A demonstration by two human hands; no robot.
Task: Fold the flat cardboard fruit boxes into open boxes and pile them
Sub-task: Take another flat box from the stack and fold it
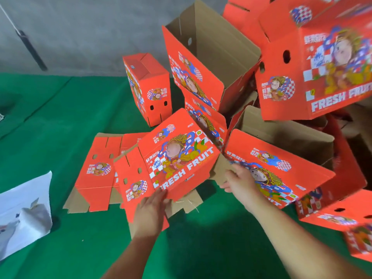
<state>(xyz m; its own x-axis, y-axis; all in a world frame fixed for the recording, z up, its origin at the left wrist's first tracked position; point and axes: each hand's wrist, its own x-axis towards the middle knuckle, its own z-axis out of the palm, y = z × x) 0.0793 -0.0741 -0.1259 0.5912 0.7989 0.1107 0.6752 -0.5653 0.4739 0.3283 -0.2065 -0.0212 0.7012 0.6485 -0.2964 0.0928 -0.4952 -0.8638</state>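
Note:
A flat red "FRESH FRUIT" box (177,156) lies tilted on top of a stack of flat boxes (96,170) on the green floor. My left hand (149,214) grips its near lower edge. My right hand (239,182) holds its brown flap at the right side, fingers curled on the cardboard. To the right, folded open boxes lie piled: one (281,158) beside my right hand, one (203,63) behind it with its brown inside showing. A closed-looking box (318,65) sits high at the upper right, blurred.
A small upright red box (149,87) stands behind the flat stack near the grey wall (80,33). A white plastic bag (24,214) lies at the left on the green floor (50,121). More red boxes (342,216) crowd the right edge.

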